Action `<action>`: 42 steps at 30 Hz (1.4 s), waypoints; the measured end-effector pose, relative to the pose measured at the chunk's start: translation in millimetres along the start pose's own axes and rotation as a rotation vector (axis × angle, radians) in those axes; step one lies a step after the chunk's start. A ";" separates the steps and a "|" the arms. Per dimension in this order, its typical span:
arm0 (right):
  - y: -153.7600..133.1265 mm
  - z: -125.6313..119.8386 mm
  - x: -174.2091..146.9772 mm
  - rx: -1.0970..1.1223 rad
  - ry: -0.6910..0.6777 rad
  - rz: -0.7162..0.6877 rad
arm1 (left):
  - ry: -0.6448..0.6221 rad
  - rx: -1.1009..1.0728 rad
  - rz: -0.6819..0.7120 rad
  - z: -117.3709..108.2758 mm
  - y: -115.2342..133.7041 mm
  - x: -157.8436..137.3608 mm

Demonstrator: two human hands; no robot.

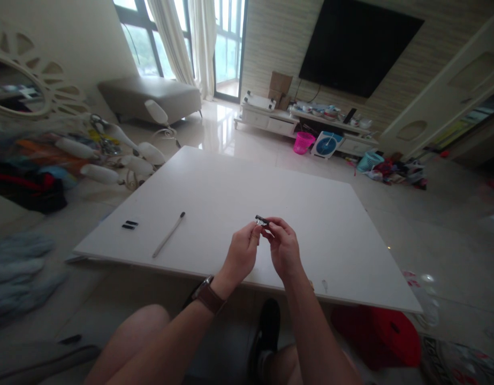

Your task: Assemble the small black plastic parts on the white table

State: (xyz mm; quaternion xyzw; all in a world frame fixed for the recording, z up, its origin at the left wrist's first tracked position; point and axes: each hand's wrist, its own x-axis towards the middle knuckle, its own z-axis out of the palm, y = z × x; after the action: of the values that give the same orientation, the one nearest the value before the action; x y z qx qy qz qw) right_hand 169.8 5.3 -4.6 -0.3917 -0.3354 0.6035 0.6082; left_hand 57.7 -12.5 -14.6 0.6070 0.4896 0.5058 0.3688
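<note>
Clutter (38, 160) of coloured items lies blurred on the floor at far left. On the white table (331, 230), two small black pieces (129, 225) rest near the left edge, with a slim white stick (168, 235) just beside them to the right. Above the near edge, the left hand (241, 254) and right hand (285, 247) meet, fingertips of both pinched together on a small dark object (261, 220) held over the tabletop. Farther right, on the floor, stand a pink basket (303, 142) and a teal basket (369, 160); their contents cannot be made out.

White table (214, 192), small black clip (261, 220)
</note>
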 end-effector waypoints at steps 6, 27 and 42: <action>3.1 -1.3 -0.3 -0.053 -0.009 -0.028 | -0.003 0.040 -0.003 -1.7 2.1 0.8; 11.2 3.2 -2.8 -0.045 -0.026 -0.087 | 0.008 0.069 0.008 -1.3 -3.5 1.2; 16.2 -0.6 -0.3 -0.161 -0.035 -0.134 | 0.005 0.050 -0.003 1.4 -6.8 3.7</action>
State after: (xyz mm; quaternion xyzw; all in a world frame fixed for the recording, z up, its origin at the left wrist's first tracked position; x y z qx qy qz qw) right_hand 162.6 4.4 -19.1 -0.4053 -0.4186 0.5392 0.6081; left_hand 57.6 -7.1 -20.4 0.6139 0.5040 0.4945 0.3529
